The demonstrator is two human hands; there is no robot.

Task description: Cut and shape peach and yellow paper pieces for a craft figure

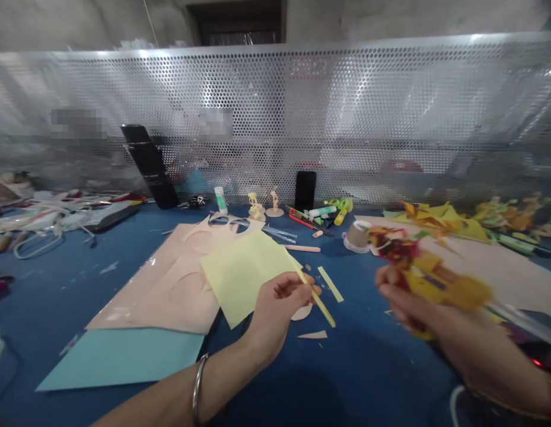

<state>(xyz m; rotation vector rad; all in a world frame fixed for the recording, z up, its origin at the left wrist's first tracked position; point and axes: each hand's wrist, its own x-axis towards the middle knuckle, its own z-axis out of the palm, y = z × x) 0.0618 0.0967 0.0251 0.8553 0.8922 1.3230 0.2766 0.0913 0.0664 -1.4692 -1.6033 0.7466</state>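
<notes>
My left hand pinches a thin yellow paper stick between thumb and fingers, slanting down to the right. It is just in front of a pale yellow paper sheet. My right hand, smeared by motion, is closed around a yellow glue gun with a clear stick at its rear. The gun's red front end points left and away, near a roll of tape. A loose yellow strip and a small paper scrap lie between my hands.
Pink paper and a blue sheet cover the left. Scissors, a glue stick, small paper figures and a phone are behind. A black bottle leans against the perforated metal panel.
</notes>
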